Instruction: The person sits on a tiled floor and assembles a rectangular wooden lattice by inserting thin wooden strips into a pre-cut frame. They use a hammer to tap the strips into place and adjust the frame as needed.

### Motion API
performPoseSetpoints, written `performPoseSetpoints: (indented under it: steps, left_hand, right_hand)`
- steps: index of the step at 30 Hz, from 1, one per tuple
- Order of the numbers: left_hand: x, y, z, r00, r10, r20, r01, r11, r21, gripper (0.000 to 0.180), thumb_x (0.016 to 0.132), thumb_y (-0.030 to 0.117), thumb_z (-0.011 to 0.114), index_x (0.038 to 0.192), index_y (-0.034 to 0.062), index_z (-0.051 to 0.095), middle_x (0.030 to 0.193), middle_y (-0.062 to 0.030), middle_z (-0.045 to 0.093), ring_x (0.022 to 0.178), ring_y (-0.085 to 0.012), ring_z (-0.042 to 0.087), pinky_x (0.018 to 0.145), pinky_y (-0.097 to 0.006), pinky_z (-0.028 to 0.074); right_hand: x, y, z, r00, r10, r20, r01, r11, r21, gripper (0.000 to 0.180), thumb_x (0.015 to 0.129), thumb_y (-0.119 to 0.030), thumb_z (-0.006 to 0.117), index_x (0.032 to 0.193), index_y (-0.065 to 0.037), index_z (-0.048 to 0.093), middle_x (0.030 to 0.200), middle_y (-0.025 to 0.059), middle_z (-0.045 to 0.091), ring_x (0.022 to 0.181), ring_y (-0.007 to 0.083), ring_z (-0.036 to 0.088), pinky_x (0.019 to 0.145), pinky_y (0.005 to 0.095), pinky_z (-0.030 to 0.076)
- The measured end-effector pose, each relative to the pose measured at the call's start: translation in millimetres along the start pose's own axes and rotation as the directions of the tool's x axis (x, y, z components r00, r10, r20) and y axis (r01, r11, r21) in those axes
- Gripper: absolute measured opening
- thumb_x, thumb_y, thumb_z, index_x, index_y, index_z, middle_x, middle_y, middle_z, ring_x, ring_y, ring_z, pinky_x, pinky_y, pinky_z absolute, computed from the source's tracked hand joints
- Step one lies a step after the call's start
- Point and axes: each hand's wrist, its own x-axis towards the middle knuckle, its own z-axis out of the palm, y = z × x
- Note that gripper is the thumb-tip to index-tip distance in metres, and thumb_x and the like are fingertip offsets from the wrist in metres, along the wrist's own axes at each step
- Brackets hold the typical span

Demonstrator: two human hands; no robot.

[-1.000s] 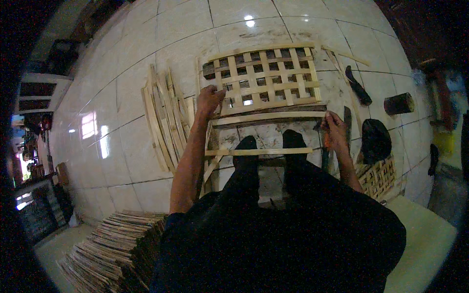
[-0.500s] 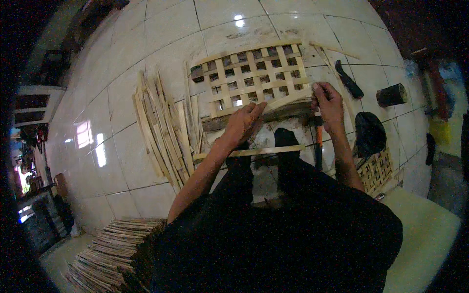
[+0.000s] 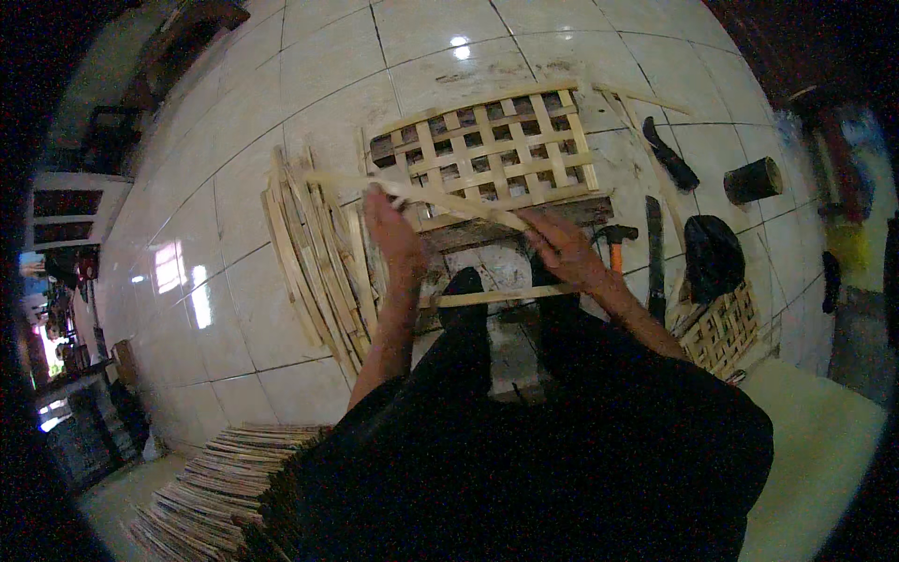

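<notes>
A pale, flat bamboo strip (image 3: 448, 199) runs slantwise between my two hands, slightly blurred. My left hand (image 3: 393, 234) is closed on it, and the strip's far end sticks out to the left past the fingers. At its lower right end my right hand (image 3: 568, 251) grips the same strip. Beyond the hands lies an open woven bamboo lattice (image 3: 496, 148), its near edge at a rough wooden beam (image 3: 478, 231). Another strip (image 3: 506, 297) lies across my dark-covered feet.
Loose bamboo strips (image 3: 314, 253) lie left on the tiles. To the right are a hammer (image 3: 616, 245), a long dark blade (image 3: 655, 248), a black bag (image 3: 714, 258), a dark cylinder (image 3: 752, 181) and another woven panel (image 3: 719, 330). Thin sticks (image 3: 215, 482) are bundled at lower left.
Both hands have moved left, my right hand also nearer to me, and the strip has come away from the lattice's near edge, now tilted the other way. The hammer and blade are uncovered.
</notes>
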Motion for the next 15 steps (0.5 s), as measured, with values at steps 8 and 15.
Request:
performPoseSetpoints:
  steps: [8, 15]
  left_hand:
    - [107, -16, -73, 0.999, 0.040, 0.016, -0.043, 0.925, 0.377, 0.040, 0.092, 0.032, 0.056, 0.107, -0.0043, 0.061, 0.104, -0.0147, 0.061, 0.091, -0.0215, 0.055, 0.080, -0.036, 0.045]
    - [88, -15, -37, 0.784, -0.352, 0.511, -0.078, 0.761, 0.644, 0.038, 0.088, 0.028, 0.064, 0.104, -0.0062, 0.063, 0.079, -0.0112, 0.064, 0.068, -0.0159, 0.056, 0.063, -0.031, 0.046]
  right_hand:
    - [-48, 77, -32, 0.990, -0.003, 0.143, 0.027, 0.986, -0.165, 0.040, 0.089, -0.014, 0.060, 0.128, -0.013, 0.054, 0.105, 0.0136, 0.054, 0.098, 0.0322, 0.055, 0.085, 0.0401, 0.048]
    - [-38, 76, -34, 0.995, 0.029, 0.095, 0.003, 0.947, -0.321, 0.039, 0.085, -0.015, 0.065, 0.123, -0.019, 0.059, 0.105, 0.0117, 0.055, 0.095, 0.0312, 0.055, 0.083, 0.0397, 0.048]
